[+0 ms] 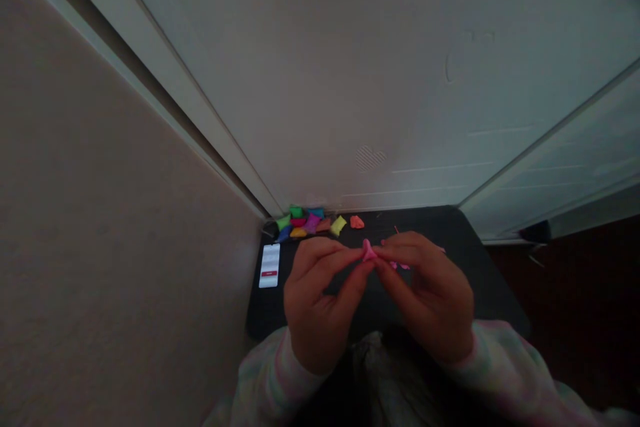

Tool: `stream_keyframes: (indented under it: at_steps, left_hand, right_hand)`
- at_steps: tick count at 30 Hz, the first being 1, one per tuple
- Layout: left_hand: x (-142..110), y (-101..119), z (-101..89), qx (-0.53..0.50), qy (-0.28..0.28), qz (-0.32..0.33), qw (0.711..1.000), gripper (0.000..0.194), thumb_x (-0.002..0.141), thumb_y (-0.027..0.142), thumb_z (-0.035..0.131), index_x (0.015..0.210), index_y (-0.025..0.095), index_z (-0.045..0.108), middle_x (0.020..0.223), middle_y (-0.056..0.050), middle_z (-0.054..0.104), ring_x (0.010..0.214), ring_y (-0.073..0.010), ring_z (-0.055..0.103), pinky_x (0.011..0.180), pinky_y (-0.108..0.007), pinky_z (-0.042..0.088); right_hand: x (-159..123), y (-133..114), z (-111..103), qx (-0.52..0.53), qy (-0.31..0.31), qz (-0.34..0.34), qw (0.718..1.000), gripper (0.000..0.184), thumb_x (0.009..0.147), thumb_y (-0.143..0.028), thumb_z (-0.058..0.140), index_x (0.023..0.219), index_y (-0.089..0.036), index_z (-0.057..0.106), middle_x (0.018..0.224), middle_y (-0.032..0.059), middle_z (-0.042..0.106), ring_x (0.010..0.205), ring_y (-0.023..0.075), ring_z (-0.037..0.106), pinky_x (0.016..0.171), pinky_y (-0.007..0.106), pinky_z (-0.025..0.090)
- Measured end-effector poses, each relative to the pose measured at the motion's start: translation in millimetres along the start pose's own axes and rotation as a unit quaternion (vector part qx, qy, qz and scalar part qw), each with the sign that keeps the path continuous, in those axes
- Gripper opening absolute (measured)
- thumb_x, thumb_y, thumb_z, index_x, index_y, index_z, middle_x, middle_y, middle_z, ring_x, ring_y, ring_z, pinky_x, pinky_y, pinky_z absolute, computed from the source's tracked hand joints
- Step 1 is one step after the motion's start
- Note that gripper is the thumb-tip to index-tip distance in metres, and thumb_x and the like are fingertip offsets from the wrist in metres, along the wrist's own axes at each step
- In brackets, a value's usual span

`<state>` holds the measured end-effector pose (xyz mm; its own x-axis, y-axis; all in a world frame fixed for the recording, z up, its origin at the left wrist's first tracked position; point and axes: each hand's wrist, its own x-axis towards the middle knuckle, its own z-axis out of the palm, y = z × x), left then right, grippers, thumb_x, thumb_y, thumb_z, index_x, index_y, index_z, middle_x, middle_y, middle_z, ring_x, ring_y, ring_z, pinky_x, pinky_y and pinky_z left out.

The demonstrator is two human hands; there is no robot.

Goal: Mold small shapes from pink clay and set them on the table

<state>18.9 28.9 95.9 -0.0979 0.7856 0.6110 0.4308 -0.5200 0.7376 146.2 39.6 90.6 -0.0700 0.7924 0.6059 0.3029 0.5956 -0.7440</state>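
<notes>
A small piece of pink modelling clay (369, 251) is pinched between the fingertips of both hands, above the dark table. My left hand (323, 300) grips its left side with thumb and index finger. From the other side, the thumb and index finger of my right hand (429, 290) press on it. The clay rises to a small point at the top. More pink bits (404, 266) lie on the table behind my right hand, partly hidden by its fingers.
Several colourful clay packets (313, 223) lie at the table's back left, with an orange lump (357, 221) to their right. A lit phone (270, 265) rests near the left edge of the dark table (487, 280). A white panel (320, 113) rises behind it.
</notes>
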Motion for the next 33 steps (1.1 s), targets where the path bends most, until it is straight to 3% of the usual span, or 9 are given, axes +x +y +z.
stream_keyframes:
  at_steps: [4, 8, 10, 25, 33]
  left_hand:
    - [1, -1, -2.3, 0.035, 0.017, 0.054, 0.998, 0.021, 0.069, 0.005, 0.061, 0.085, 0.018, 0.062, 0.078, 0.000, 0.056, 0.075, -0.0122, 0.053, 0.068, -0.028, 0.046]
    - [5, 0, -7.8, 0.135, 0.009, 0.187, 0.973, 0.023, 0.065, 0.003, 0.064, 0.084, 0.015, 0.062, 0.076, -0.001, 0.058, 0.077, -0.0137, 0.052, 0.069, -0.028, 0.046]
    - [7, 0, -10.2, 0.166, -0.007, 0.224, 0.960, 0.021, 0.065, 0.005, 0.065, 0.083, 0.015, 0.062, 0.073, -0.001, 0.059, 0.076, -0.0138, 0.052, 0.066, -0.028, 0.046]
    - [8, -1, -12.9, 0.175, -0.009, 0.229, 0.957, 0.023, 0.065, 0.005, 0.065, 0.085, 0.016, 0.063, 0.069, -0.001, 0.062, 0.073, -0.0150, 0.053, 0.062, -0.028, 0.046]
    - [11, -11, -23.4, 0.210, -0.064, 0.315, 0.923, 0.028, 0.065, 0.005, 0.065, 0.091, 0.016, 0.065, 0.074, -0.001, 0.066, 0.076, -0.0173, 0.054, 0.069, -0.032, 0.043]
  right_hand:
    - [-1, -1, 0, 0.011, -0.012, -0.004, 1.000, 0.029, 0.073, -0.006, 0.058, 0.094, -0.025, 0.058, 0.081, 0.0011, 0.062, 0.076, 0.0152, 0.056, 0.070, 0.029, 0.045]
    - [-1, 0, -1, 0.131, -0.038, 0.090, 0.987, 0.019, 0.075, -0.012, 0.057, 0.088, -0.025, 0.060, 0.079, -0.0002, 0.062, 0.076, 0.0140, 0.056, 0.068, 0.027, 0.046]
    - [1, 1, -2, 0.179, -0.045, 0.127, 0.975, 0.014, 0.076, -0.014, 0.057, 0.084, -0.024, 0.061, 0.077, -0.0005, 0.062, 0.074, 0.0137, 0.057, 0.067, 0.026, 0.047]
    - [-1, 2, 2, 0.284, -0.033, 0.194, 0.939, 0.008, 0.075, -0.017, 0.059, 0.078, -0.024, 0.062, 0.073, -0.0007, 0.061, 0.071, 0.0127, 0.056, 0.065, 0.025, 0.047]
    - [-4, 6, 0, 0.294, -0.056, 0.210, 0.931, 0.012, 0.076, -0.015, 0.058, 0.080, -0.025, 0.063, 0.076, -0.0011, 0.062, 0.074, 0.0116, 0.057, 0.069, 0.023, 0.046]
